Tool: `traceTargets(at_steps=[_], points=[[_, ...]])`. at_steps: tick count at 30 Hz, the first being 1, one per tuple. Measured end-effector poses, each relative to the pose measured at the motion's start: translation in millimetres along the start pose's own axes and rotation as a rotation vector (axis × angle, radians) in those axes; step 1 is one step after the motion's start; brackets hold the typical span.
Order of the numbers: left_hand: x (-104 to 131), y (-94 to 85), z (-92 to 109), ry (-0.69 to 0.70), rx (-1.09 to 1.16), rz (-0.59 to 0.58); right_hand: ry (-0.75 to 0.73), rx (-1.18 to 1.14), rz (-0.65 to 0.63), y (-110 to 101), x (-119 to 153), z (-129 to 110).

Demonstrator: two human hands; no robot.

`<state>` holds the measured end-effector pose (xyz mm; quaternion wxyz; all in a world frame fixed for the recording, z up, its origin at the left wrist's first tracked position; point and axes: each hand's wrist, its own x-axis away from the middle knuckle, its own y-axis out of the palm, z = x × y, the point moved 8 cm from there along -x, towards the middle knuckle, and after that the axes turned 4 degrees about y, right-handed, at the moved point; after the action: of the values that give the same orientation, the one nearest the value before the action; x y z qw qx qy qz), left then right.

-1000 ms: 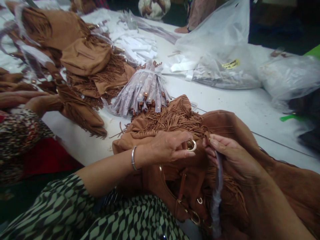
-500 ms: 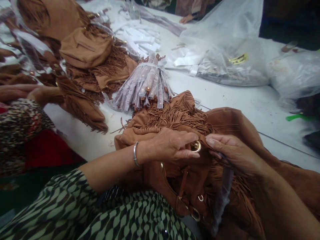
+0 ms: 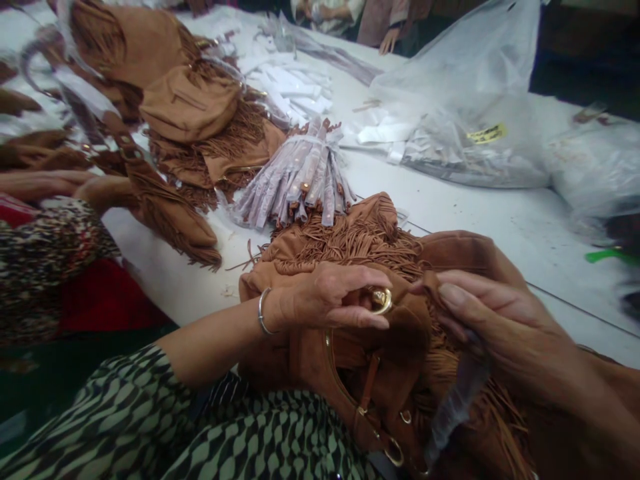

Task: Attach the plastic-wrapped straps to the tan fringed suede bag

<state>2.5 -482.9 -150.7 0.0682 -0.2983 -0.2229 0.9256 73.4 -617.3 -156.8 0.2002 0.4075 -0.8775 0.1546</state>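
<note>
My left hand (image 3: 333,297) clamps the gold ring (image 3: 389,301) between fingers, seemingly for steadiness; my right hand (image 3: 495,310) pinches the brown strap (image 3: 431,283) near it, likely for control.

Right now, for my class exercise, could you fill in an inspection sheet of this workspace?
Surface: white table, dark seam, small specks
Work in hand: brown fringed bag, zip open
Clutter: tied bundle of wrapped straps; clear plastic bag, yellow label
Left hand: holds gold ring
Right hand: pinches brown strap end
Cables: nothing seen
Surroundings: co-worker's hand at left; more people across the table
</note>
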Motion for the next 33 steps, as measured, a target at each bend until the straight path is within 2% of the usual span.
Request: traceTargets(at_steps=[3, 6, 8, 11, 13, 15, 18, 24, 27, 29, 31, 33], points=[[5, -3.4, 1, -0.002, 0.011, 0.026, -0.055, 0.007, -0.044, 25, -13, 7], [8, -8.0, -2, -0.05, -0.001, 0.074, -0.016, -0.101, -0.052, 43, -22, 23], [9, -9.2, -5, -0.103, -0.013, 0.091, 0.01, -0.184, 0.032, 38, -20, 26], [9, -9.9, -8, -0.162, 0.018, 0.129, -0.015, -0.238, 0.189, 20, -6, 16], [8, -11.3, -8, -0.179, 0.064, 0.178, -0.027, -0.232, 0.227, 14, 3, 9], [9, -12.2, -11, -0.205, 0.116, 0.222, -0.023, -0.239, 0.183, 19, 6, 9], [11, -10.0, -18, -0.26, 0.2, 0.228, -0.05, -0.257, 0.106, 35, 1, 18], [7, -9.2, -21, -0.27, 0.354, 0.209, -0.143, -0.318, 0.286, 47, -19, 30], [7, -5.8, -26, -0.322, 0.427, 0.2, -0.115, -0.416, 0.301, 54, -26, 33], [8, -4.9, -31, -0.365, 0.444, 0.234, -0.095, -0.448, 0.315, 57, -28, 35], [11, -4.2, -37, -0.402, 0.446, 0.273, -0.133, -0.38, 0.367, 56, -25, 33], [14, -0.9, -42, -0.449, 0.498, 0.288, -0.221, -0.211, 0.445, 51, -18, 25]])
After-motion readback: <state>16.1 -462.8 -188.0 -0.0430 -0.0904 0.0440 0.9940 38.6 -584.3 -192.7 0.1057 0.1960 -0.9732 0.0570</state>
